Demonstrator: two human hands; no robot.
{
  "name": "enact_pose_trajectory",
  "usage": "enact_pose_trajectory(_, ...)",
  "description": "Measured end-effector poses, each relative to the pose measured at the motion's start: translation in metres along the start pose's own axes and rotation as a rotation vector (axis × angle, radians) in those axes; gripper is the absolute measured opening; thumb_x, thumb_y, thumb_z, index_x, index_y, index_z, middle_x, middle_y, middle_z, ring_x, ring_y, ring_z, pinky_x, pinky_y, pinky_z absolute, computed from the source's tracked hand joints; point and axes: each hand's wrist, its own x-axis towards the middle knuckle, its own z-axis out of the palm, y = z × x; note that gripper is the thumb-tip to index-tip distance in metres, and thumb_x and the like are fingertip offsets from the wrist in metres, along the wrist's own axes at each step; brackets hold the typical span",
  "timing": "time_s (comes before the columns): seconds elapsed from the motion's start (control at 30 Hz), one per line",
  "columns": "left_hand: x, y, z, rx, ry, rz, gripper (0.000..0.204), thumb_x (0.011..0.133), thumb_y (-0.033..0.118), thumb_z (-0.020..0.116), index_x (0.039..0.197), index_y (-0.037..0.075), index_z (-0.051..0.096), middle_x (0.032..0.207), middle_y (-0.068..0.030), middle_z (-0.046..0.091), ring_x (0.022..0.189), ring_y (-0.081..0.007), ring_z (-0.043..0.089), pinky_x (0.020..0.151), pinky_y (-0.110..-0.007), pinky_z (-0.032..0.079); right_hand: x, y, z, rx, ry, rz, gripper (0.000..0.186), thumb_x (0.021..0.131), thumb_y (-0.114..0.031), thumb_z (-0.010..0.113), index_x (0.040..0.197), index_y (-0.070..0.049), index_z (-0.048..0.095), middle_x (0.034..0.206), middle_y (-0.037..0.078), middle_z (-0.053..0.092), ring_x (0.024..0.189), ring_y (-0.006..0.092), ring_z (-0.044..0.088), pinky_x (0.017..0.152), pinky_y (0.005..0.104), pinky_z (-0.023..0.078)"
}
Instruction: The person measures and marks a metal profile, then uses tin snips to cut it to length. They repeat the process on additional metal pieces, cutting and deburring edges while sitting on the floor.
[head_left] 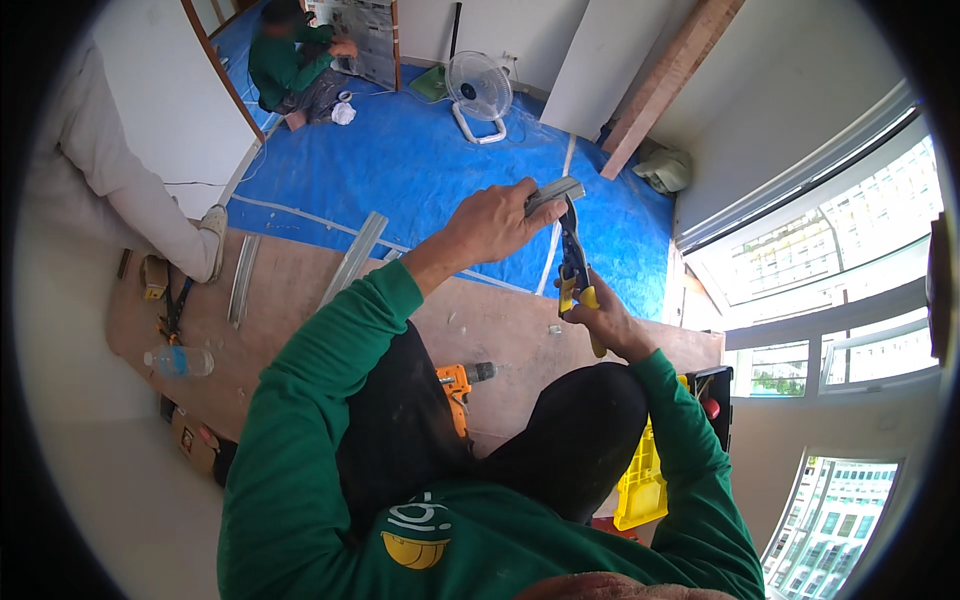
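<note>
My left hand (497, 222) is closed around a short length of metal channel (556, 196), held up in front of me. In my right hand (612, 322) are tin snips (574, 255) with yellow-and-black handles. Their jaws meet the right end of the channel; whether they bite into it I cannot make out. Between my bent knees an orange cordless drill (455, 392) lies on the brown board floor (530, 400). Two longer metal channels, one nearer (355, 260) and one farther left (243, 278), lie past my left arm.
Blue sheeting (400, 170) covers the floor ahead, with a fan (478, 88) on it. A co-worker (285, 65) crouches at far left; another person's leg (130, 180) stands at left. A water bottle (180, 361) lies at left, a yellow toolbox part (642, 480) at right.
</note>
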Motion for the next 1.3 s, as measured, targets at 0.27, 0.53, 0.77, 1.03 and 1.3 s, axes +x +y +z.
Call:
enact_pose_trajectory(0.27, -0.001, -0.002, 0.000, 0.091, 0.033, -0.007, 0.081, 0.108, 0.077, 0.043, 0.117, 0.000, 0.068, 0.079, -0.0224, 0.074, 0.078, -0.0423, 0.078, 0.067, -0.052, 0.062, 0.003, 0.002, -0.002, -0.229, 0.075, 0.028, 0.050, 0.090, -0.018, 0.075, 0.132, 0.000, 0.054, 0.112, 0.017, 0.059, 0.104, 0.0304, 0.059, 0.094, 0.0469, 0.051)
enact_pose_trajectory(0.53, 0.004, -0.006, 0.005, 0.079, 0.102, 0.042, 0.080, 0.108, 0.078, 0.041, 0.111, 0.003, 0.068, 0.081, -0.0224, 0.074, 0.080, -0.0431, 0.077, 0.071, -0.054, 0.062, 0.012, 0.006, -0.001, -0.443, 0.220, -0.067, 0.030, 0.088, -0.010, 0.065, 0.112, 0.000, 0.050, 0.102, 0.025, 0.063, 0.097, 0.0472, 0.064, 0.085, 0.0537, 0.051)
enact_pose_trajectory(0.77, 0.000, -0.005, -0.003, 0.132, 0.032, 0.032, 0.095, 0.097, 0.090, 0.048, 0.122, 0.001, 0.068, 0.090, -0.0244, 0.076, 0.088, -0.0394, 0.080, 0.077, -0.051, 0.063, 0.012, -0.003, 0.007, -0.403, 0.221, -0.033, 0.023, 0.089, -0.010, 0.065, 0.106, 0.000, 0.054, 0.088, 0.020, 0.065, 0.081, 0.0396, 0.066, 0.076, 0.0510, 0.052)
enact_pose_trajectory(1.03, 0.002, -0.005, -0.017, 0.070, -0.059, 0.037, 0.088, 0.094, 0.079, 0.068, 0.129, -0.002, 0.066, 0.101, -0.0268, 0.078, 0.095, -0.0419, 0.080, 0.085, -0.047, 0.063, 0.002, -0.017, 0.002, -0.226, 0.135, 0.006, 0.020, 0.088, -0.013, 0.072, 0.095, -0.003, 0.056, 0.082, 0.003, 0.056, 0.076, 0.0142, 0.054, 0.070, 0.0350, 0.047)
enact_pose_trajectory(1.3, -0.003, -0.005, -0.011, 0.103, -0.086, 0.051, 0.050, 0.101, 0.029, 0.070, 0.138, -0.002, 0.056, 0.106, -0.0324, 0.076, 0.100, -0.0499, 0.076, 0.089, -0.057, 0.061, -0.005, -0.022, 0.009, -0.217, 0.157, -0.001, 0.034, 0.092, -0.020, 0.077, 0.115, -0.003, 0.057, 0.103, 0.009, 0.064, 0.095, 0.0209, 0.062, 0.087, 0.0395, 0.052)
